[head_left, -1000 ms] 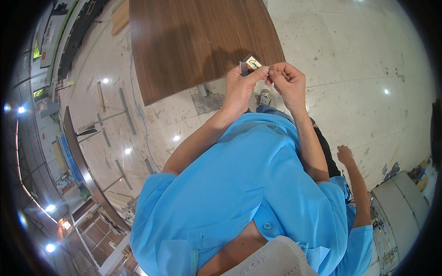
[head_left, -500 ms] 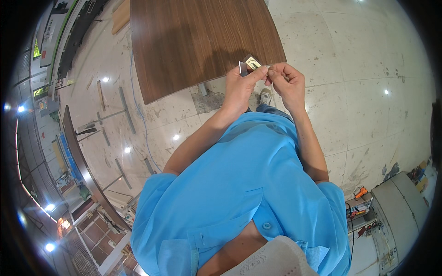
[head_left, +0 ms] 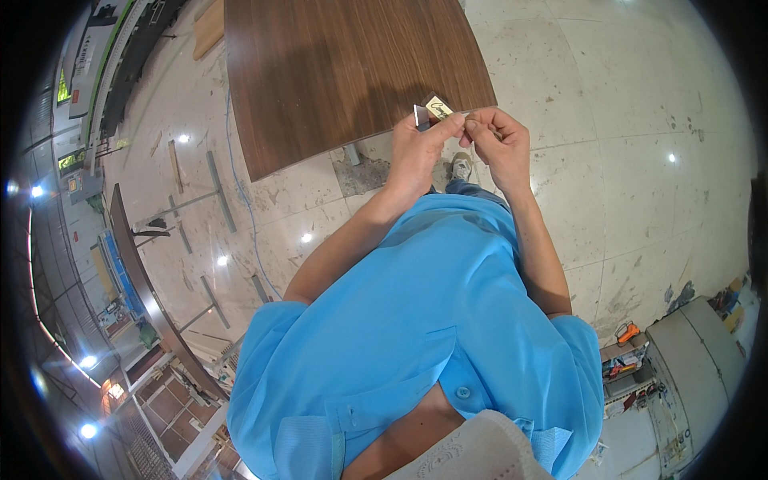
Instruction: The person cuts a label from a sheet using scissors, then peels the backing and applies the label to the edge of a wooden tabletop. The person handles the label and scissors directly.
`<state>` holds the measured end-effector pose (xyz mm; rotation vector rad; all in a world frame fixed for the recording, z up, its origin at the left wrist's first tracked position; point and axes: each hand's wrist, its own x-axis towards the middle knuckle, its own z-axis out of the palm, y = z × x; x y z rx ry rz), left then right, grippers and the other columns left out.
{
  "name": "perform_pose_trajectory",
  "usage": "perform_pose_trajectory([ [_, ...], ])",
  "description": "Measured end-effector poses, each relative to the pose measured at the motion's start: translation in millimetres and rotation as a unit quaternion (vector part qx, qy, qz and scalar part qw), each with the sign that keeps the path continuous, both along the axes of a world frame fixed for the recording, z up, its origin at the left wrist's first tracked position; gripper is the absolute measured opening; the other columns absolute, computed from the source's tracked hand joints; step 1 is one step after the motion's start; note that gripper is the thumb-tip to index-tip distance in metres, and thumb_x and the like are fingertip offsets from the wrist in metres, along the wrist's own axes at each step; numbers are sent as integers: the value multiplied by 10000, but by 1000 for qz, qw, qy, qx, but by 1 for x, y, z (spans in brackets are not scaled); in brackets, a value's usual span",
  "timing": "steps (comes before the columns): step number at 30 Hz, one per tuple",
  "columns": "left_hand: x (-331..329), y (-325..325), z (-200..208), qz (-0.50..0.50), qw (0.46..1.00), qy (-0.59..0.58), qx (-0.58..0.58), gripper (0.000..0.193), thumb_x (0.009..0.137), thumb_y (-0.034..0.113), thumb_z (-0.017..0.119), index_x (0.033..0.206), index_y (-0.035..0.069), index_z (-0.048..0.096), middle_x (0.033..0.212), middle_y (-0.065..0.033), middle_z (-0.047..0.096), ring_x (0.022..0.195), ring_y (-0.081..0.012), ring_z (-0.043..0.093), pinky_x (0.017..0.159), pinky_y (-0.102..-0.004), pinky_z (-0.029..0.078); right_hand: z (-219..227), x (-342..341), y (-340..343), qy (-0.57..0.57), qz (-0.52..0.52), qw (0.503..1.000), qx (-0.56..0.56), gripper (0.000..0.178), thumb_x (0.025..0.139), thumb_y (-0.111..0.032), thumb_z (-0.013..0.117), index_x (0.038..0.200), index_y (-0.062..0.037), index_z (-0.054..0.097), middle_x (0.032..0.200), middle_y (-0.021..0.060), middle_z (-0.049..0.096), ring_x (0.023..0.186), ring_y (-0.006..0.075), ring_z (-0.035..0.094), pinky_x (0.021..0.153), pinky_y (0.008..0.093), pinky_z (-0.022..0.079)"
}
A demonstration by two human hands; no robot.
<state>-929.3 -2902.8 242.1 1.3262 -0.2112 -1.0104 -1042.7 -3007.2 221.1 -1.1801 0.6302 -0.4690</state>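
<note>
My left hand (head_left: pixel 414 158) is closed on a small cream label (head_left: pixel 438 106) with dark lettering and a dark border. A small flat grey piece with a bright edge (head_left: pixel 421 118) sticks up beside the label from the same hand; its kind cannot be made out. My right hand (head_left: pixel 506 146) is in a pinch, its fingertips touching the left thumb tip at the label's lower corner. Whatever lies between those fingertips is too small to tell. Both hands are at the near edge of a dark brown wood-grain tabletop (head_left: pixel 344 64).
Under the hands my shoe (head_left: pixel 462 166) stands on the pale tiled floor (head_left: pixel 608 184). A thin blue cable (head_left: pixel 244 188) and metal frame bars (head_left: pixel 222 200) lie to the left. Low on the right, an orange tool (head_left: pixel 628 333) rests near a large grey cabinet (head_left: pixel 696 360).
The label and grey piece have shifted very slightly. Both hands keep nearly the same place and grip.
</note>
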Motion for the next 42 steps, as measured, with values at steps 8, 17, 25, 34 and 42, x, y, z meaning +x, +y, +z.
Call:
perform_pose_trajectory([
  [8,-2,-1,2,2,1000,-10,0,156,910,209,725,886,60,684,748,-39,679,539,-6,345,468,-209,226,-1,2,0,-35,-4,999,-2,85,936,-38,609,912,12,673,782,31,676,715,67,605,638,217,448],
  [17,-3,-2,1,12,1000,0,2,142,916,199,727,895,64,690,767,-33,681,537,-5,345,460,-206,228,0,-2,0,-19,-5,1000,-2,81,943,-37,611,906,15,662,785,26,666,731,70,612,650,221,460],
  [25,-3,-1,3,5,1000,14,9,152,917,207,727,897,61,687,768,-29,675,534,-2,344,455,-203,225,-8,4,0,-42,-10,999,-27,73,927,-15,593,897,16,651,780,26,664,725,67,609,647,221,464],
  [34,2,1,-1,-12,998,61,19,161,925,212,714,893,60,673,781,-39,667,532,-5,347,460,-200,243,-5,3,-2,-39,2,999,5,86,927,-10,575,889,19,646,788,31,660,729,71,608,657,224,471],
  [42,5,1,1,-29,985,170,22,191,950,241,692,885,66,652,804,-30,623,556,-5,389,464,-182,279,-8,2,2,-44,-9,999,8,92,954,-45,592,915,12,652,799,23,663,734,62,600,641,215,456],
])
